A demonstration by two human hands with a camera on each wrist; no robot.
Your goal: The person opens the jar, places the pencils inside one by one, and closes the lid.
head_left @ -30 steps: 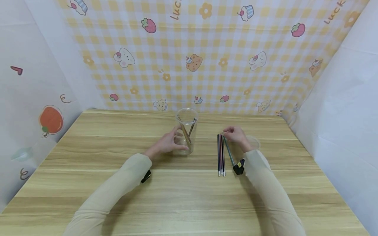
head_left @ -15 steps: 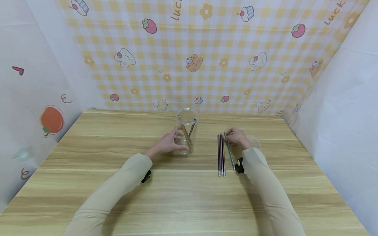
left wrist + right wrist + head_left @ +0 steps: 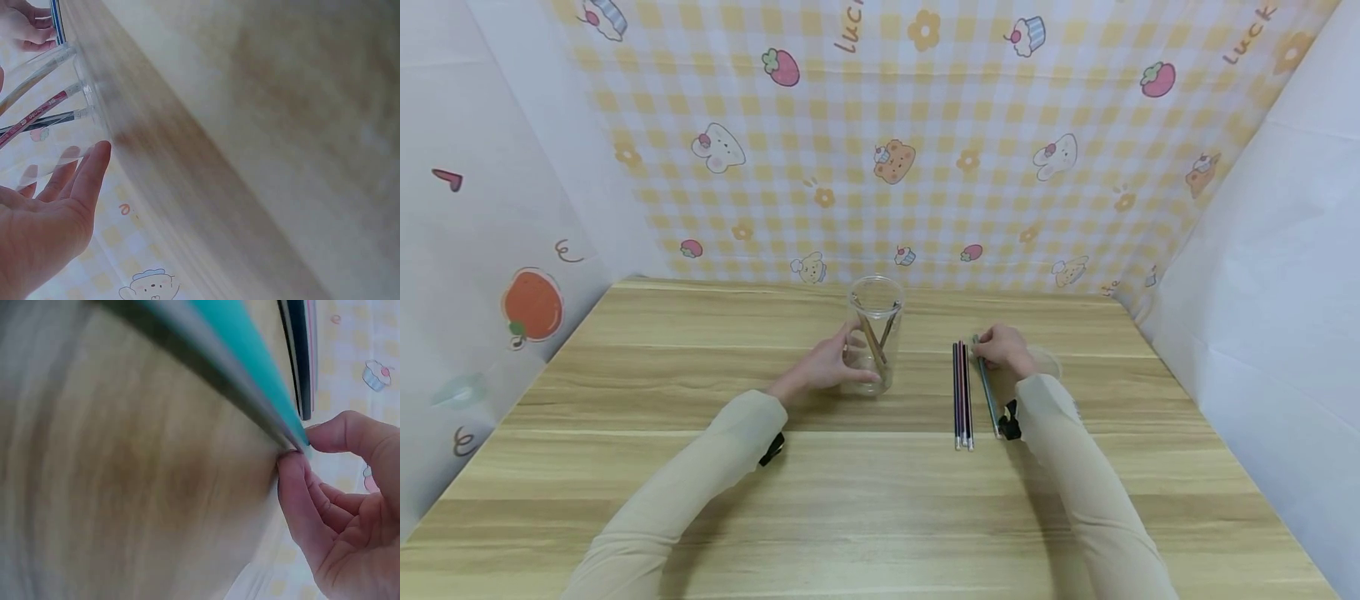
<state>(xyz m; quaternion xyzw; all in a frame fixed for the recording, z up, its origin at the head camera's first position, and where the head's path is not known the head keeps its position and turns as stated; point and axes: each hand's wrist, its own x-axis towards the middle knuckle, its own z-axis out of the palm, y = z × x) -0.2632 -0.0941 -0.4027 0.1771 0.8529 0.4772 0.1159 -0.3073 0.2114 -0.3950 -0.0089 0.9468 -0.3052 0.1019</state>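
My left hand (image 3: 826, 364) curls round the lower side of a tall clear plastic cup (image 3: 892, 354), which stands upright. Inside it, several pencils lean at crossing angles; the left wrist view shows a dark red pencil (image 3: 39, 114) among them. To the right, thumb and forefinger of my right hand (image 3: 1004, 346) pinch a teal pencil (image 3: 987, 390) near its far end. That pencil slants over the table, its eraser end toward the person. Just left of it, several dark pencils (image 3: 962, 400) lie side by side, with their erasers nearest the person.
A clear round lid (image 3: 1048, 360) lies on the wooden table (image 3: 880, 517), partly behind my right wrist. Yellow checked cloth (image 3: 820, 150) hangs along the back edge, and white cloth (image 3: 1255, 250) closes off the sides.
The right hand has shifted slightly right, bringing the teal pencil away from the row; its far end now shows past the fingertips. Left hand and cup have stayed in place.
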